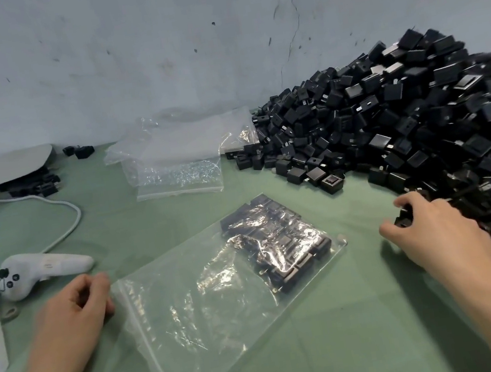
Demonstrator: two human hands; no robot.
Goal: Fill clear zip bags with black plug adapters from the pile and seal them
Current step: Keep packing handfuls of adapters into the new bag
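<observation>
On the green cloth-covered table (341,331), a clear plastic zip bag (220,296) lies flat between the two hands, its zip edge running along the left side, just beside the left hand (76,305). That placement looks deliberate: the mouth faces the hand that can hold it open, while the closed bottom corner points toward the big heap of black plastic plug adapters (405,128) on the right, against the wall. A cluster of black adapters (278,241) already sits packed in the bag's far corner; much of the bag is empty, so filling seems only partly done.

The left hand rests on the cloth at the bag's top corner, fingers curled loosely inward, thumb near the fingertips; whether it touches the zip strip cannot be told. The right hand (427,227) reaches to the heap's near edge, fingers bent and closed around at least one black adapter, probably to carry it to the bag.

Spare clear bags (175,155) lie behind, beside the heap. A white handheld controller (42,271) lies at left.
</observation>
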